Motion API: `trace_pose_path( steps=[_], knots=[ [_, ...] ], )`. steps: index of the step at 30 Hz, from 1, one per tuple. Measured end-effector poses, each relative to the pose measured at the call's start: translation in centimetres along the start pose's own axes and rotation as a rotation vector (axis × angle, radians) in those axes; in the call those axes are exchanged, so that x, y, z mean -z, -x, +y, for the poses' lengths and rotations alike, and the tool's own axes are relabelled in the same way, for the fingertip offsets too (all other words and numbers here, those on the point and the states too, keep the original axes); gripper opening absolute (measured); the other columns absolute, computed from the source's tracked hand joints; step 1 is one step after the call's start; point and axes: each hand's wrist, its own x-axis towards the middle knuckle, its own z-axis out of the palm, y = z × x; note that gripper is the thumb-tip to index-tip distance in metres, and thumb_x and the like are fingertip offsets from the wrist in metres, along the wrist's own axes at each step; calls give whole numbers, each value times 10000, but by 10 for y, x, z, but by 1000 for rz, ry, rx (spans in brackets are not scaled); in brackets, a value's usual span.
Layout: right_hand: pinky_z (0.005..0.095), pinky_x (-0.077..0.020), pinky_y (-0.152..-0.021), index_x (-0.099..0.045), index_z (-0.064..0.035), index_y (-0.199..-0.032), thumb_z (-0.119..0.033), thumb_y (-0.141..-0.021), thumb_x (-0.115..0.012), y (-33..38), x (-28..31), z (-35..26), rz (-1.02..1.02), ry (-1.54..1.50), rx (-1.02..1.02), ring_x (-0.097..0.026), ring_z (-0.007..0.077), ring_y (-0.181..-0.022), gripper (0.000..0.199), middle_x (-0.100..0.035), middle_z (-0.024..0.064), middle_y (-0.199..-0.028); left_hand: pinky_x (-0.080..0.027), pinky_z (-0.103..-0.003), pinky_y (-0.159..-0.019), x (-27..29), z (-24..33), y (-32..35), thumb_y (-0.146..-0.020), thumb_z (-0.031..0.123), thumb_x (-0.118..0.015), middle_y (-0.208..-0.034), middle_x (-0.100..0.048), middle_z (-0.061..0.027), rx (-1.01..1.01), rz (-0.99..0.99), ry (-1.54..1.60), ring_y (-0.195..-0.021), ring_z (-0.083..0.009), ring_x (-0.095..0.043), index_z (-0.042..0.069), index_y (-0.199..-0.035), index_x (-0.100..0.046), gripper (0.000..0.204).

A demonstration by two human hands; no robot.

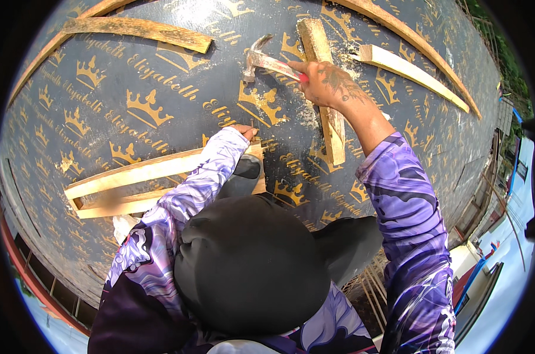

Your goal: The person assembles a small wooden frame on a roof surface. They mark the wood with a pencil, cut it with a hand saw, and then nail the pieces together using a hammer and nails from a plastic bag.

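My right hand (326, 85) is closed round the handle of a claw hammer (273, 64), whose metal head points left, raised off the dark panel. Lower and to the left, my left hand (244, 131) is pinched at the right end of a narrow wooden frame (140, 170). Something thin seems to stick up at its fingertips, too small to make out. The frame is made of long pale strips joined at the left end. My left sleeve covers part of it, and a dark shoe or leg (247, 167) rests against its right end.
A straight wood block (323, 112) lies under my right wrist, with sawdust around it. Curved wood pieces (415, 76) lie at the far right, others (143, 30) at the far left. The dark panel (179, 106) bears gold crown prints. A large black rounded shape (253, 265) blocks the lower middle.
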Motion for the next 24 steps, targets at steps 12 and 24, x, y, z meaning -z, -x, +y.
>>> trace_pose_path(
  steps=[12,24],
  knots=[
    [430,-571,-841,-566,-163,-1400,-132,-886,-585,7,-12,15,196,-193,27,-717,338,-926,516,-724,210,-990,-522,-382,-725,-2,5,4,-967,297,-620,-901,-727,-118,-16,-18,-25,-789,-274,-662,38,-1062,-714,292],
    [430,-559,-848,-548,-175,-1412,-137,-904,-621,11,7,3,44,-80,-11,-694,340,-991,515,-701,215,-1089,-476,-441,-902,62,-31,26,-992,364,-550,-1052,-701,-136,-87,505,-479,-995,-342,-611,129,-1109,-697,300]
  ],
)
